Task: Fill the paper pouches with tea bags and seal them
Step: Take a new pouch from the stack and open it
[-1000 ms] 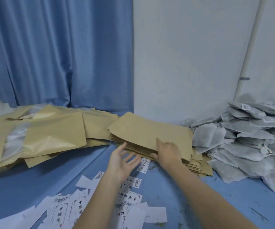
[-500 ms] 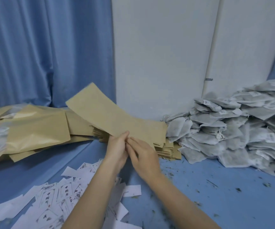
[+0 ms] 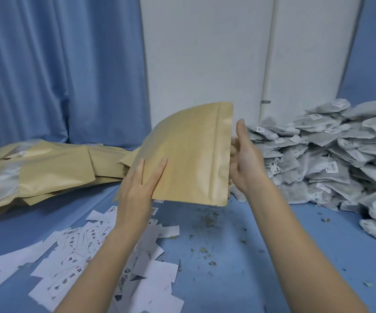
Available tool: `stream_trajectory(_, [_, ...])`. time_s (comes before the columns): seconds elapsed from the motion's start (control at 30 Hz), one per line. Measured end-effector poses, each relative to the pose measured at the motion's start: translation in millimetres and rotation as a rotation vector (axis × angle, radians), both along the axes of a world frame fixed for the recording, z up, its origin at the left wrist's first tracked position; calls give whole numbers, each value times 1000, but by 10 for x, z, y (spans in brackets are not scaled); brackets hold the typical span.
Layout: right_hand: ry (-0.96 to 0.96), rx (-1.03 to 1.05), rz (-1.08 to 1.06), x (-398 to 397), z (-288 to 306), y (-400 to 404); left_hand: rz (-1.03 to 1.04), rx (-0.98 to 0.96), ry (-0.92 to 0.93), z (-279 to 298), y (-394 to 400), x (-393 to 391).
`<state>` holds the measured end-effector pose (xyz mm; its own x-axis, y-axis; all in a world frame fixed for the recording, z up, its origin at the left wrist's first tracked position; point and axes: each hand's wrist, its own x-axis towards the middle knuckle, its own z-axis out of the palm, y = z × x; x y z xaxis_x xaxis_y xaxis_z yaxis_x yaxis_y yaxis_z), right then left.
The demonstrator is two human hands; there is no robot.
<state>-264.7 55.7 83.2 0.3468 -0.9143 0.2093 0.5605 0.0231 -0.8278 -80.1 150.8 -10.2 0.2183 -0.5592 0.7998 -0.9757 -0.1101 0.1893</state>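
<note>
Both hands hold one flat brown paper pouch (image 3: 189, 154) above the blue bench (image 3: 239, 245). The left hand (image 3: 137, 190) has straight fingers (image 3: 157, 170) on its face; the right hand (image 3: 243, 163) grips its 3 o'clock edge.

A blue surface (image 3: 239, 256) carries everything; at its left lies a heap of brown paper pouches (image 3: 47, 175), some with clear windows, with a flat stack of pouches (image 3: 126, 164) at the heap's right end; white printed labels (image 3: 87, 256) are scattered across the near left; a pile of grey tea bags (image 3: 331, 159) rises at the right against the wall; loose tea crumbs (image 3: 207, 218) speckle the middle.
</note>
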Motion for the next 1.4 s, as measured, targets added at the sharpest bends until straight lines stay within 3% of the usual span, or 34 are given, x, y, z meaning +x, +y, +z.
stream_trajectory(0.1, [132,42,-67,-136,-179,-68,62,108,-75,-185,30,-11])
stream_trajectory(0.2, [215,123,-87,-197,-408,-162,95,523,-35,-272,-9,-80])
stream_trajectory(0.3, [244,185,-106,-223,-625,-219,-132,863,318,-230,-74,-230])
stream_trajectory(0.4, [244,207,-148,-216,-793,-252,-527,640,805,-59,-150,-508])
stream_trajectory(0.47, [205,205,-141,-203,-848,-257,-603,440,948,33,-256,-744])
stream_trajectory(0.7, [96,135,-15,-226,-905,-153,-448,341,794,0,-579,-1258])
stream_trajectory(0.83, [-10,311,-18,-276,-852,-196,-367,293,710,-56,-573,-1352])
stream_trajectory(0.97, [-131,406,107,-270,-829,-237,-300,218,739,-26,-550,-1363])
stream_trajectory(1.1, [-217,458,157,-251,-818,-273,-363,40,871,44,-516,-1316])
stream_trajectory(1.4, [-380,612,304,-90,-823,-205,-439,-29,959,133,-613,-1363])
